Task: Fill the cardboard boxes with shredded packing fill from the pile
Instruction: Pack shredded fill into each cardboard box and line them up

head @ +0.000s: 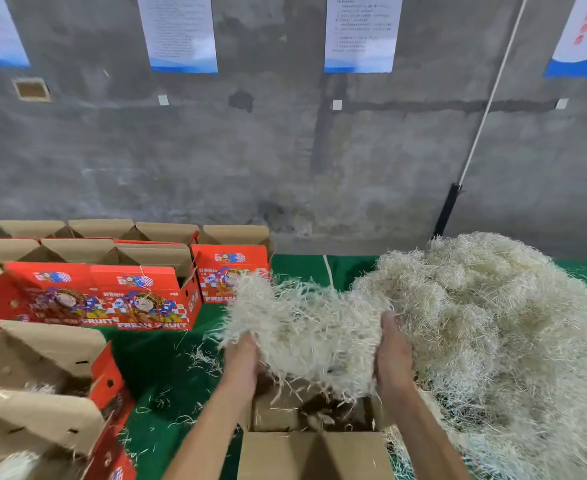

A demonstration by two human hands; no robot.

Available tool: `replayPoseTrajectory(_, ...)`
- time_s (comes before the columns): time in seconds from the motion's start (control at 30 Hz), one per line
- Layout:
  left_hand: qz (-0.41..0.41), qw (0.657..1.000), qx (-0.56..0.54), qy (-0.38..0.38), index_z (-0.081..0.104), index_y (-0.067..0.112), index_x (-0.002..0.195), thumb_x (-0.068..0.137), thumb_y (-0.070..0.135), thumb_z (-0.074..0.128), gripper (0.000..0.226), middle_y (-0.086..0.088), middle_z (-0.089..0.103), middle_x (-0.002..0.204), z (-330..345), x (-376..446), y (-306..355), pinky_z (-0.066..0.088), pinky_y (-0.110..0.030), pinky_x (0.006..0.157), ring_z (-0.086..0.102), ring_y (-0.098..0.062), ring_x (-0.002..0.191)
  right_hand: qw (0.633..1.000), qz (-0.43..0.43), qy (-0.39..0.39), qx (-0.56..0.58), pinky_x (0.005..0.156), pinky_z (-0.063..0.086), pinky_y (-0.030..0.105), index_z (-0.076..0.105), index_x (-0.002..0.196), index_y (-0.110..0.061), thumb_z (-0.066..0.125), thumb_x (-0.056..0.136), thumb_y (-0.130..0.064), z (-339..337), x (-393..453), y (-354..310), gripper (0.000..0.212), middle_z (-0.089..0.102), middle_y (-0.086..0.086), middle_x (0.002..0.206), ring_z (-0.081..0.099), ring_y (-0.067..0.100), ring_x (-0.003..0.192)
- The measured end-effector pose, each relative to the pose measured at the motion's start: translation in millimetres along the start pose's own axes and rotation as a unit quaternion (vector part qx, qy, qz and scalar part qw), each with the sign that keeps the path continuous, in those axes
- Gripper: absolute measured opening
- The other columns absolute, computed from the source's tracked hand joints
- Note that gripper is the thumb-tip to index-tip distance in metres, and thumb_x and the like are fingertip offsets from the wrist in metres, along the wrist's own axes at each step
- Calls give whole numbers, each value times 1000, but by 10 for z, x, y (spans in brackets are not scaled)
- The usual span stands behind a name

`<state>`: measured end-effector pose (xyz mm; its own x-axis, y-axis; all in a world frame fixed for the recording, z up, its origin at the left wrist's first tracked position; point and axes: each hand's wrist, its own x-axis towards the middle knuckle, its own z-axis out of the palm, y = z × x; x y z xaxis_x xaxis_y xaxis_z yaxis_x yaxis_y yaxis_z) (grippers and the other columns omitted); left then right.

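A big clump of pale shredded fill hangs between my two hands, above an open cardboard box right in front of me. My left hand grips the clump's left side, and my right hand grips its right side; the fingers are buried in the strands. Inside the box I see a few loose strands on the brown bottom. The large pile of fill lies to the right, touching the clump and spilling along the box's right side.
Several open red fruit boxes stand in rows at the left and back. Two nearer boxes at the lower left hold some fill. A green cloth covers the table, scattered with stray strands. A grey concrete wall rises behind.
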<state>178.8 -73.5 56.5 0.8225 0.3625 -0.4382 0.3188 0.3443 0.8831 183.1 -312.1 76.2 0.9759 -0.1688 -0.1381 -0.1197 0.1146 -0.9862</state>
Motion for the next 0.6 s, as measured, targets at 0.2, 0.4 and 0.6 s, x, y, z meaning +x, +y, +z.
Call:
replayPoseTrajectory(0.2, 60, 992, 108, -37, 11, 31, 156, 98, 37, 57, 75, -6, 24, 161, 367, -501, -277, 29, -52, 117, 33, -31, 144, 990, -54, -79, -105, 76, 48, 17, 63, 101, -13, 57, 77, -73, 665, -254, 94, 66, 61, 0, 108, 60, -6, 79)
replayPoseTrajectory(0.4, 85, 990, 75, 80, 44, -4, 130, 105, 7, 42, 28, -22, 58, 101, -296, -61, 499, 49, -46, 70, 59, -27, 82, 992, -71, 99, -43, 55, 35, 30, 54, 81, -1, 48, 85, -74, 29, 66, -254, 74, 50, 10, 63, 40, 18, 51)
replayPoseTrajectory(0.6, 61, 982, 180, 16, 56, 1, 118, 106, 19, 43, 25, -12, 60, 104, 421, -468, 92, 56, -37, 85, 65, -25, 94, 997, 13, -60, -53, 53, 42, 11, 58, 95, -13, 44, 106, -17, 668, -129, 46, 18, 52, -4, 78, 49, 9, 64)
